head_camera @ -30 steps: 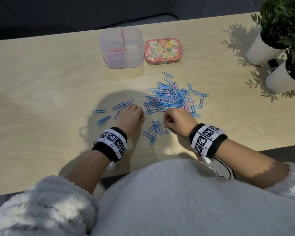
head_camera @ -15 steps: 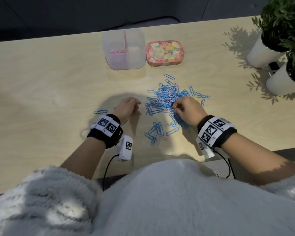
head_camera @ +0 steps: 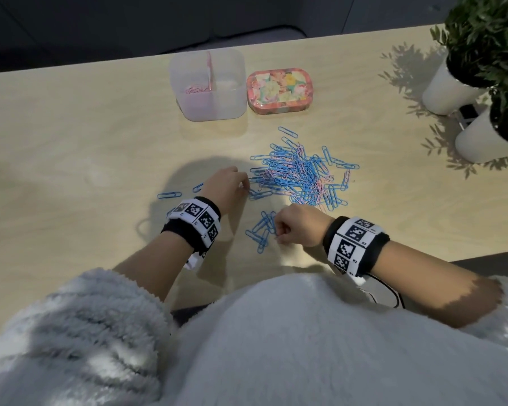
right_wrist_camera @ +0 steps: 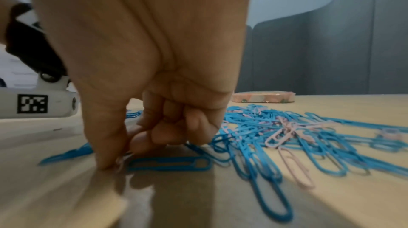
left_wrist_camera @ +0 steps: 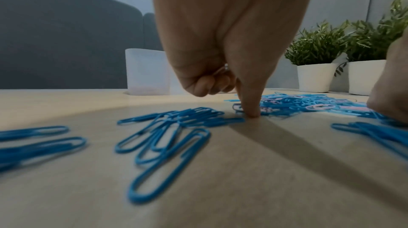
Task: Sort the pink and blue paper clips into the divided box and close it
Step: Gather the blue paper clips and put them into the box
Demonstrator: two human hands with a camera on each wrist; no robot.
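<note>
From above, the box (head_camera: 208, 86) sits far on the table (head_camera: 71, 148), its lid (head_camera: 279, 90) beside it. The left hand (left_wrist_camera: 223, 48) presses one finger at the clip pile (head_camera: 299, 174), others curled. The right hand (right_wrist_camera: 141, 78) pinches a pink clip (right_wrist_camera: 120, 163). Plants (head_camera: 487, 48) stand right.

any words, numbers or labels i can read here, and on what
No readable words or numbers.
Left wristband: black-and-white square code patterns only, no letters.
Right wristband: the same patterns; tiny marks beside them are too small to read.
Flowered tin: a small mark on its front edge, too blurred to read.
</note>
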